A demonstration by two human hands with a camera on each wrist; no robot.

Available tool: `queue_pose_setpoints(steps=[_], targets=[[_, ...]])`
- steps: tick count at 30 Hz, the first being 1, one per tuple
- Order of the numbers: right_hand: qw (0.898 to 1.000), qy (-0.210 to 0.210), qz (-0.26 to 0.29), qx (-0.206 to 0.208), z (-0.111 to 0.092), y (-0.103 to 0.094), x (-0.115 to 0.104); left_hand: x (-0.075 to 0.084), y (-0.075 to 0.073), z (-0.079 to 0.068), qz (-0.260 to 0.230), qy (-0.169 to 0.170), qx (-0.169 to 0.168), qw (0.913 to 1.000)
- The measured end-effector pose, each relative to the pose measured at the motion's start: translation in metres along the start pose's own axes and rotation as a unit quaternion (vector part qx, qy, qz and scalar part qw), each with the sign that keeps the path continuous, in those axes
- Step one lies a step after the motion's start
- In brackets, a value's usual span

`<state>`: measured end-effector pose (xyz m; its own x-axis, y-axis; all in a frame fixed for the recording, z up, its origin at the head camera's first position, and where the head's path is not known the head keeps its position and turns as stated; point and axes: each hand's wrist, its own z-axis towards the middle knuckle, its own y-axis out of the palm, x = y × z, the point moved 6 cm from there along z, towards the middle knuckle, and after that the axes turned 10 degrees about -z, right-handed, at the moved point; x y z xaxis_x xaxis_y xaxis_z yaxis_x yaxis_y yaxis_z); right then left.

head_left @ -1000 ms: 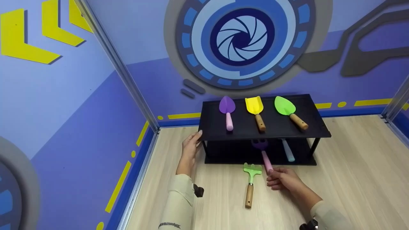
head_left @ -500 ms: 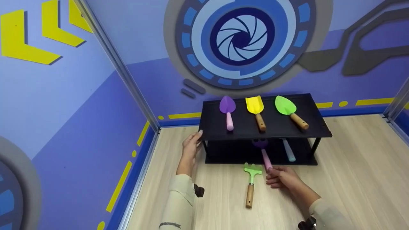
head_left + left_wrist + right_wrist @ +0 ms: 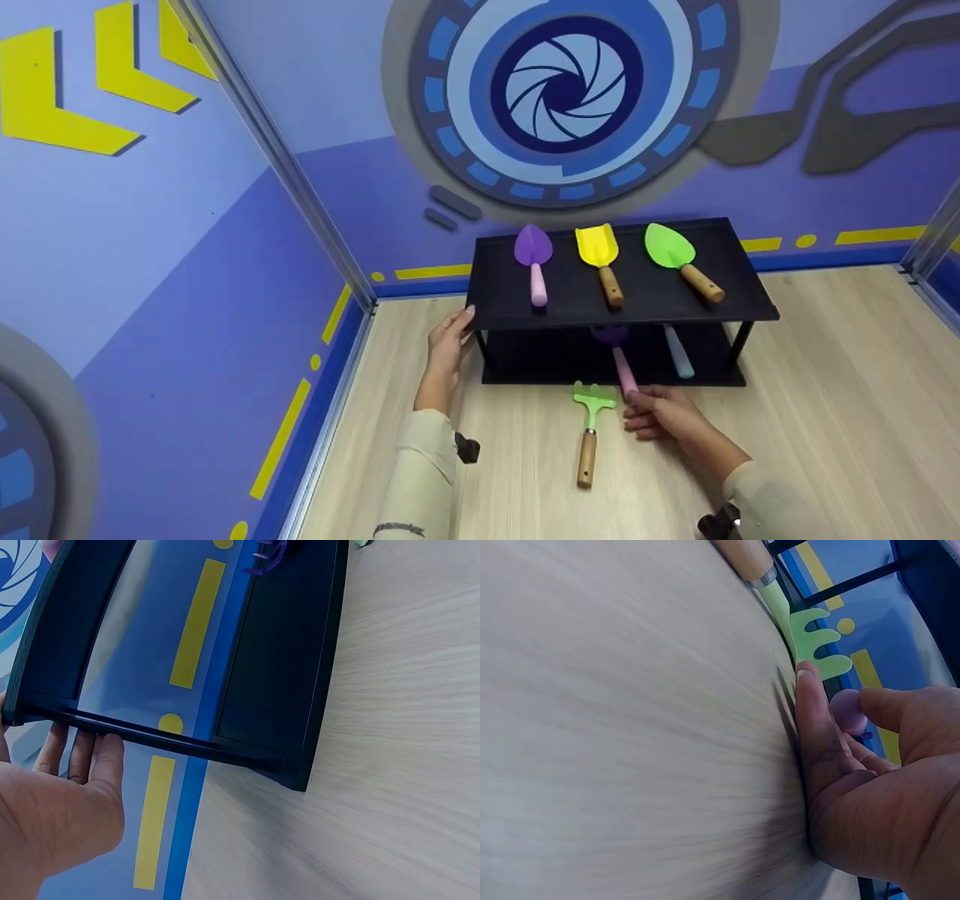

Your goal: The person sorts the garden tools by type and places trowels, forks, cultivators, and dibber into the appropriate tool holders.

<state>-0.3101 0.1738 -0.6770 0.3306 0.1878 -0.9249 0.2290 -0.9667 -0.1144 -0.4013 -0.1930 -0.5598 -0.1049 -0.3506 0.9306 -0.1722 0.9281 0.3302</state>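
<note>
My left hand (image 3: 445, 352) grips the left front corner of a black two-tier rack (image 3: 495, 304); in the left wrist view its fingers sit by the top tier and side post. With thumb and fingers, my right hand (image 3: 667, 414) pinches the handle end of a purple hand fork with a pink handle (image 3: 624, 369). The fork's head reaches onto the lower tier, partly hidden under the top one. In the right wrist view the pink handle end (image 3: 848, 711) shows between thumb and fingers. A green hand rake (image 3: 589, 435) with a wooden handle lies on the table in front.
On the top tier lie a purple trowel (image 3: 535, 255), a yellow shovel (image 3: 599, 259) and a green trowel (image 3: 679, 259). A tool with a light-blue handle (image 3: 679, 352) lies on the lower tier, its head hidden. Blue-purple panels (image 3: 352, 187) stand behind and at the left.
My right hand has moved slightly forward, and the purple hand fork has slid a little farther in under the top tier. The left hand has stayed on the rack's corner.
</note>
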Motion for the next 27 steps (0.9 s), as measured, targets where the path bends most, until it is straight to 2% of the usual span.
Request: queue_pose_setpoints(steps=[13,27], targets=[[1.0,0.009,-0.002,0.007,0.0035,-0.0007,-0.0004,0.0008,0.0015,-0.0014,0.003,0.01,-0.001,0.9999],[0.999,0.015,-0.013,0.026,0.0095,-0.0005,-0.0036,-0.0008,0.0003,0.0001,-0.001,0.005,-0.006,1.0]])
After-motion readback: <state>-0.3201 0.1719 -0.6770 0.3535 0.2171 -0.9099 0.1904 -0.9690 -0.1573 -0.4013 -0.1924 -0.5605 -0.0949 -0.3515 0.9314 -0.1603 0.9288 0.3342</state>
